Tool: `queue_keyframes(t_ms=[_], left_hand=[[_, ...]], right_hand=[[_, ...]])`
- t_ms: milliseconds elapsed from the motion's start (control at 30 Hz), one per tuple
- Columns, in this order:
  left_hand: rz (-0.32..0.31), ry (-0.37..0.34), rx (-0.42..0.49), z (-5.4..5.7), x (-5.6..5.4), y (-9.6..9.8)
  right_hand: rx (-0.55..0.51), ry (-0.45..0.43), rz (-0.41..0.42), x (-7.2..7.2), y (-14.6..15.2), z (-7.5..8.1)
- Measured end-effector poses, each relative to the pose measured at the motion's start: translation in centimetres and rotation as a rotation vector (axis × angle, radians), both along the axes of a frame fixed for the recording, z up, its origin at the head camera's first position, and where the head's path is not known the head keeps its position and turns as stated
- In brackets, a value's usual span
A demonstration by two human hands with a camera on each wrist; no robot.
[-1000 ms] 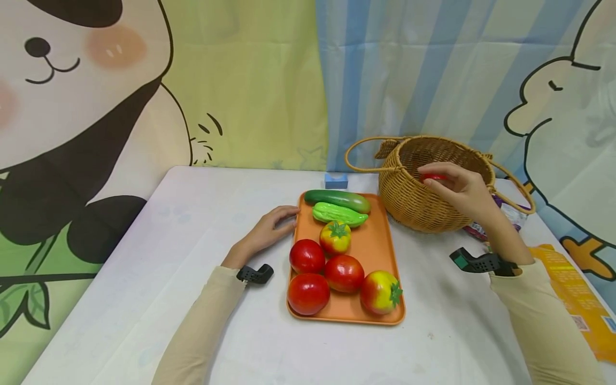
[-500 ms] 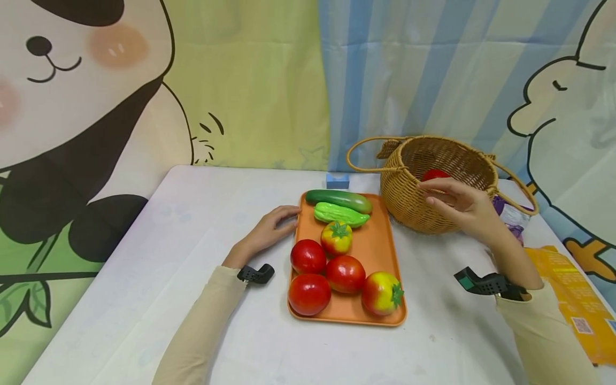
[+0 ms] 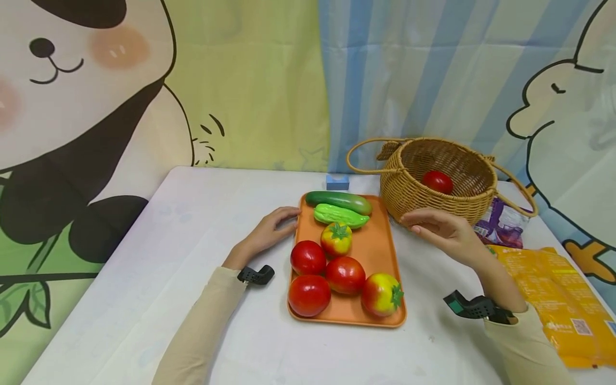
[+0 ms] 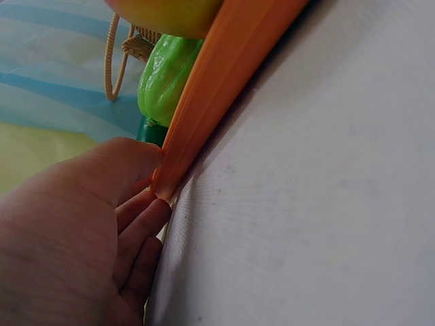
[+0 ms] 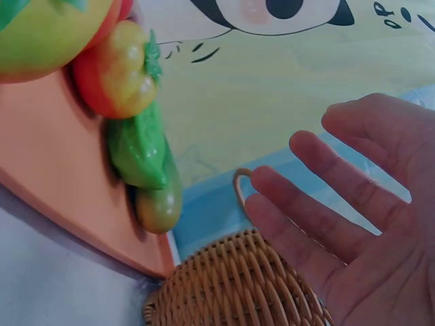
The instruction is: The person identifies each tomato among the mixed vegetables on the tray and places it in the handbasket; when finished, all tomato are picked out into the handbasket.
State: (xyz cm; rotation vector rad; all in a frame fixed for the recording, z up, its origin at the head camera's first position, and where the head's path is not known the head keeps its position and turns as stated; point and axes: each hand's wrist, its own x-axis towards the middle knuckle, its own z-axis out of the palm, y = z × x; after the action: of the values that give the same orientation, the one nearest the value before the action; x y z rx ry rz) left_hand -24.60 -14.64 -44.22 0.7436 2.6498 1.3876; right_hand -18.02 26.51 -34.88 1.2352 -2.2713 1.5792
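Note:
My left hand (image 3: 264, 235) rests at the left edge of an orange tray (image 3: 375, 235), thumb and fingertips touching its rim in the left wrist view. On the tray lie a cucumber (image 3: 339, 202), a bright green bumpy bitter melon (image 3: 340, 216), two yellow-red tomatoes with green leaves (image 3: 336, 239), and several red tomatoes (image 3: 345, 275). My right hand (image 3: 445, 235) holds nothing, its fingers loosely extended in front of the wicker basket (image 3: 418, 200). Inside the basket sits one red tomato-like piece (image 3: 437, 182); the basket's floor is partly hidden.
A small blue block (image 3: 337, 182) stands behind the tray. Right of the basket lies a purple packet (image 3: 502, 223), and nearer, an orange-yellow packet (image 3: 553, 299). The basket's looped handles (image 3: 517, 187) stick out on both sides. A printed curtain backs the white table (image 3: 240, 342).
My right hand has let go of the red piece inside the basket and drawn back toward the table in front of it. The left hand and tray have stayed put.

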Motion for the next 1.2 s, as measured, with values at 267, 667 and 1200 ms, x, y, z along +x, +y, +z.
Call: queue_keyframes(t_ms=[267, 667, 1200], left_hand=[[0.009, -0.009, -0.009, 0.2, 0.2, 0.0], [0.012, -0.009, -0.011, 0.4, 0.2, 0.0], [0.01, -0.014, -0.002, 0.2, 0.2, 0.1]], right_hand=[[0.085, -0.052, 0.008, 0.4, -0.7, -0.7], [0.142, -0.143, 0.146, 0.9, -1.6, -1.9], [0.277, -0.326, 0.512, 0.8, -2.2, -3.4]])
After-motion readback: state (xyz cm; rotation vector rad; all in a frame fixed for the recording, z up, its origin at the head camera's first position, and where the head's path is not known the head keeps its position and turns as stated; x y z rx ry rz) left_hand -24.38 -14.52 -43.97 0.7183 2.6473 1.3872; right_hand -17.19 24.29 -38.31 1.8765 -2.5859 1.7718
